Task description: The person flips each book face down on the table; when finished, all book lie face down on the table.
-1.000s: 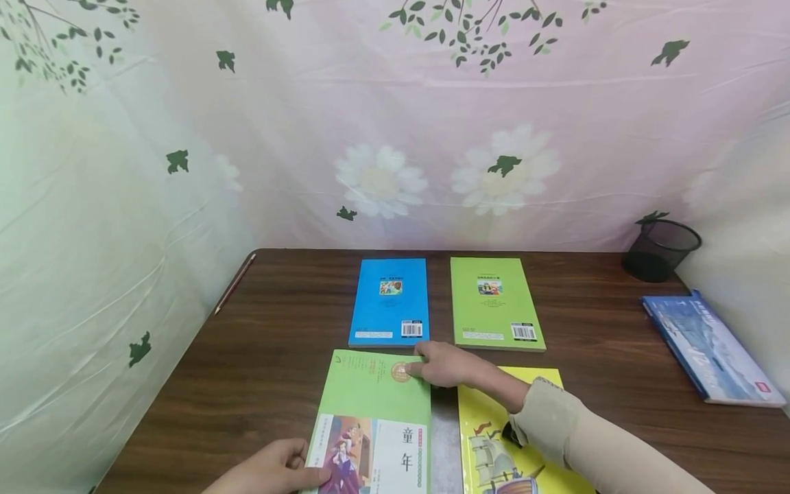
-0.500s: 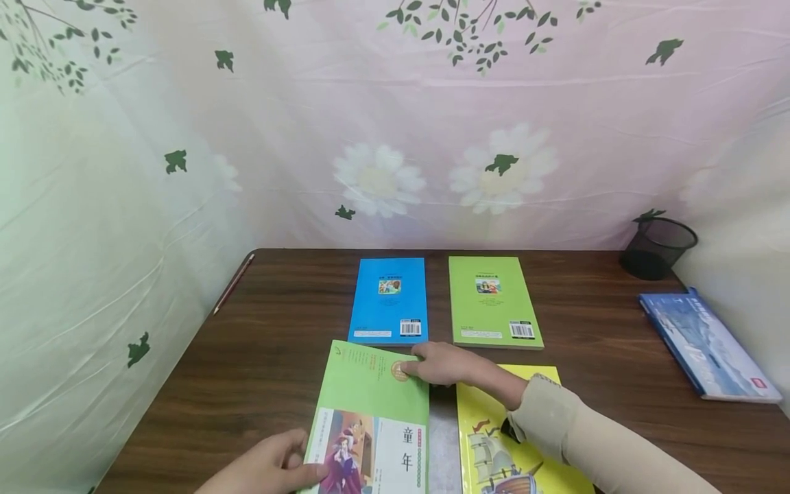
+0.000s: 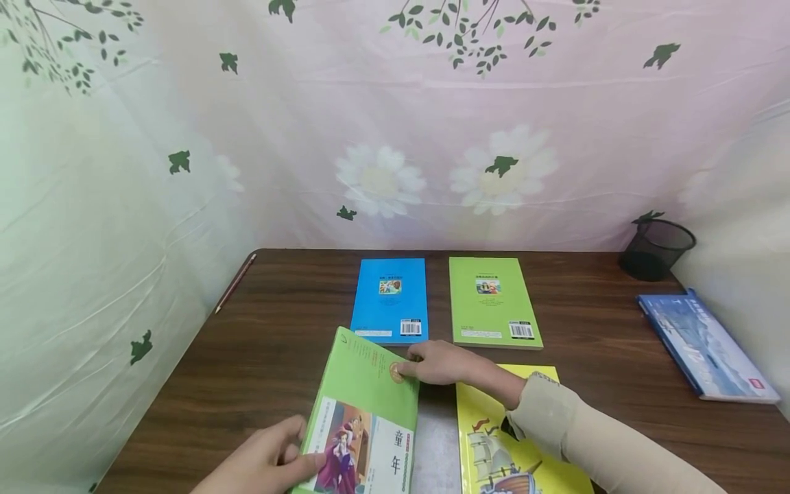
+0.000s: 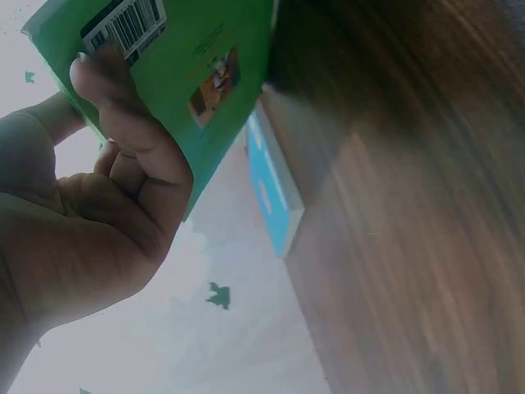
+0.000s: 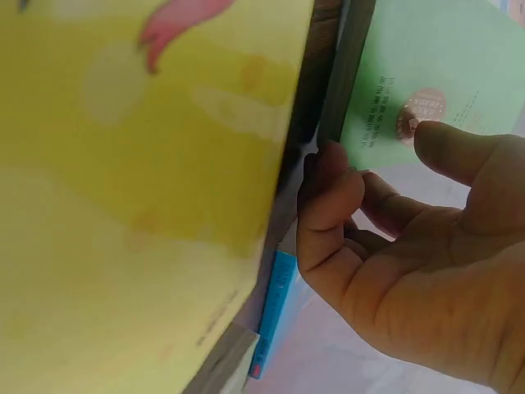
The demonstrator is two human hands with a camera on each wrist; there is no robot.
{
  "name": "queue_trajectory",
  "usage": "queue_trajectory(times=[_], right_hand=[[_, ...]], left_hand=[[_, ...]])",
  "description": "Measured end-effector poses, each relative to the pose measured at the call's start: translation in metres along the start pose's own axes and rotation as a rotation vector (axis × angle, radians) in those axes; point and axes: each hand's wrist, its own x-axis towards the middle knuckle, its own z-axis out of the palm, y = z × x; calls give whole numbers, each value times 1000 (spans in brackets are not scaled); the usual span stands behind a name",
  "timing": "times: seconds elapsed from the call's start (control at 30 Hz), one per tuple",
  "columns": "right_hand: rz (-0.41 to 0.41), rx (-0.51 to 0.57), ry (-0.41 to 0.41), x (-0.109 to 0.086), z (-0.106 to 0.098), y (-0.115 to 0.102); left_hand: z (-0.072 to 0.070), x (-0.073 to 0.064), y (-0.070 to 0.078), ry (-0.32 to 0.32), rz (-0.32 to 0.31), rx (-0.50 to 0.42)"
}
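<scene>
Both hands hold a green book with a picture of a figure in a purple dress and large Chinese characters on its cover. It is tilted, its far left corner raised and overlapping the blue book in the head view. My left hand grips the lower left edge, thumb on the cover; in the left wrist view its fingers lie against the barcoded back. With my right hand I pinch the upper right corner, thumb beside the round seal. Under the right forearm lies a yellow book with a sailing ship.
A blue book and a lime-green book lie back-up at the far side of the brown table. On the right are a blue-and-white book and a black mesh pen holder. A pencil lies along the left edge.
The green book has tipped, its far left corner rising and turning clockwise over the blue book's near edge. My left hand has risen slightly with it; the right hand keeps its pinch.
</scene>
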Motion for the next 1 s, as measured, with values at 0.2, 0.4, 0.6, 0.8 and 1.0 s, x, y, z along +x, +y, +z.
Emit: queue_trajectory(times=[0.2,0.4,0.6,0.8,1.0], right_hand=[[-26,-19,13,-3,-3,-5],[-27,-60,30,-9,-9,-16],[-75,-86,51,-16,-15,-31],[-150,36,12,-23,-19,-54],[-153,94,44,-25,-21,-80]], left_hand=[[0,-4,4,11,32,37],[0,-6,10,26,43,55],[1,-9,16,42,66,53],[4,-9,20,47,157,119],[11,-8,26,81,205,223]])
